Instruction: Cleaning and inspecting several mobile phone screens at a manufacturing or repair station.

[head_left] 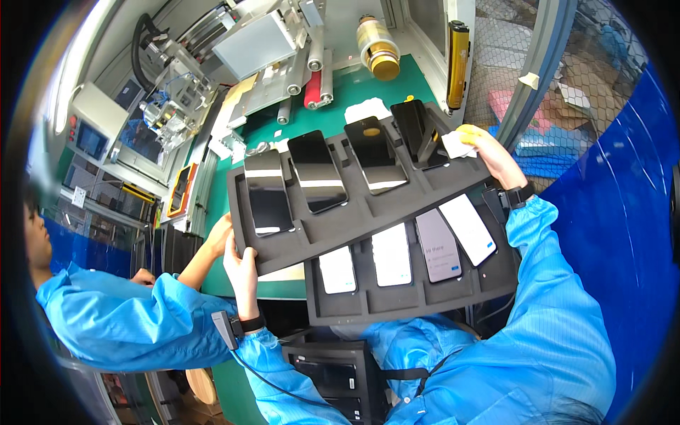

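L hand (241,273) grips L end of upper tray (326,230) w/ 4 dark phones (317,170), overlapping lower tray (397,310) w/ 4 lit phones (392,255), partly over green worktop (418,81). R hand (487,146) clutches white wipe (457,146) at R end; can't tell if its grip's on tray too.

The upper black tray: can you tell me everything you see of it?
The upper tray is matte black, apparently foam or plastic, with recesses parted by raised dividers. It carries a row of dark-screened phones; dark items overlap at its right end. It slants up toward the right, overlapping the lower tray in view. The left grip holds its near left corner; the right grip is at its right end and a co-worker's hand near its left edge, contact unclear for both.
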Motion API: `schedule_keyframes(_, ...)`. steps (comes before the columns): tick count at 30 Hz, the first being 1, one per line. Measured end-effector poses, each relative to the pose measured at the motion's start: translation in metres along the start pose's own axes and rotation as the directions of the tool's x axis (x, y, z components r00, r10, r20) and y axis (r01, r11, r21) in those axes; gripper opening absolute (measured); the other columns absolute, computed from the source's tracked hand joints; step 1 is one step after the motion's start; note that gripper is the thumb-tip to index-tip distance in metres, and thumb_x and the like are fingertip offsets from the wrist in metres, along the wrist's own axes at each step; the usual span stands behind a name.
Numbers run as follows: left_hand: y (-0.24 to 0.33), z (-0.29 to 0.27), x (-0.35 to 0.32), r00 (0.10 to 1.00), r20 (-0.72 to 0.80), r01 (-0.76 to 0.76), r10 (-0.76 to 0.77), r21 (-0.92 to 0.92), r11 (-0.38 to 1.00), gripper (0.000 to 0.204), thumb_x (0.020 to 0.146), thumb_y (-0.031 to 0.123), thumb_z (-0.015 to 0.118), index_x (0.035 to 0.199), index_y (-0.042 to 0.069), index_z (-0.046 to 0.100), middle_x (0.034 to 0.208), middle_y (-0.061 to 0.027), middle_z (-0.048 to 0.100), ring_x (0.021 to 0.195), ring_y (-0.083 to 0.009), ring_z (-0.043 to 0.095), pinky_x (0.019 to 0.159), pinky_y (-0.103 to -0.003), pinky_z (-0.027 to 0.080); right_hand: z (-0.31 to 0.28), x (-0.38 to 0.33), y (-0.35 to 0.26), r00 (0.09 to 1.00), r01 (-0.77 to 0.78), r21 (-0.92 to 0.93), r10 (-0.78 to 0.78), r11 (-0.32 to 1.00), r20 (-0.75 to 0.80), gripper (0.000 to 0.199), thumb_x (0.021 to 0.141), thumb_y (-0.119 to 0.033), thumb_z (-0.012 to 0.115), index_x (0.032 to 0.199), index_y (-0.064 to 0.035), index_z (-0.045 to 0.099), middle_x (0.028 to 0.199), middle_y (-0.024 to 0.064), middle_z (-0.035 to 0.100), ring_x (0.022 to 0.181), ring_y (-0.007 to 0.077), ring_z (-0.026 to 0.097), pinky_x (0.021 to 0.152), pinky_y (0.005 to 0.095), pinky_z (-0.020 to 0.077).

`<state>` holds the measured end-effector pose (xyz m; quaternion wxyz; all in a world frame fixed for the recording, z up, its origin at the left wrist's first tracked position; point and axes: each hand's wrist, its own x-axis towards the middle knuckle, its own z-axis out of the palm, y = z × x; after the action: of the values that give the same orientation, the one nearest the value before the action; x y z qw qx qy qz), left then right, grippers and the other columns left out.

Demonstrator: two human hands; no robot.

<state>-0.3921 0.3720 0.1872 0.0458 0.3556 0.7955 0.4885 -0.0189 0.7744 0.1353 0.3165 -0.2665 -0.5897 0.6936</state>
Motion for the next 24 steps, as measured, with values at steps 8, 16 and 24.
schedule_keyframes(8,0.000,0.009,0.035,0.987,0.140,0.080,-0.076,-0.021,0.997,0.054,0.077,-0.003,0.048,0.131,-0.007,0.046,0.110,-0.0113,0.060,0.086,-0.0134,0.057,0.074,-0.023,0.047,0.007,0.042,0.009,0.998,-0.052,0.020,0.052,0.998,-0.019,0.019,0.089,-0.011,0.058,0.106,-0.0026,0.061,0.095,-0.0005,0.063,0.088,0.0065,0.058,0.078,0.0210,0.0440)
schedule_keyframes(16,-0.010,-0.012,0.013,0.997,-0.018,0.073,-0.077,-0.161,0.984,0.055,0.073,-0.004,0.049,0.129,-0.007,0.048,0.113,-0.0104,0.060,0.095,-0.0134,0.055,0.080,-0.023,0.045,0.035,-0.012,-0.041,0.998,-0.058,-0.119,0.053,0.991,-0.044,0.021,0.091,-0.015,0.056,0.106,-0.0019,0.060,0.097,-0.0001,0.061,0.093,0.0073,0.054,0.082,0.0205,0.0405)
schedule_keyframes(24,0.049,-0.069,-0.097,0.988,0.015,0.156,-0.156,-0.201,0.967,0.060,0.071,-0.002,0.048,0.130,-0.003,0.044,0.114,-0.0073,0.053,0.100,-0.0148,0.051,0.091,-0.024,0.039,0.041,-0.172,-0.072,0.969,0.036,-0.111,-0.061,0.993,-0.237,0.022,0.092,-0.012,0.056,0.110,-0.0005,0.058,0.103,0.0021,0.060,0.101,0.0094,0.054,0.091,0.0229,0.0395)
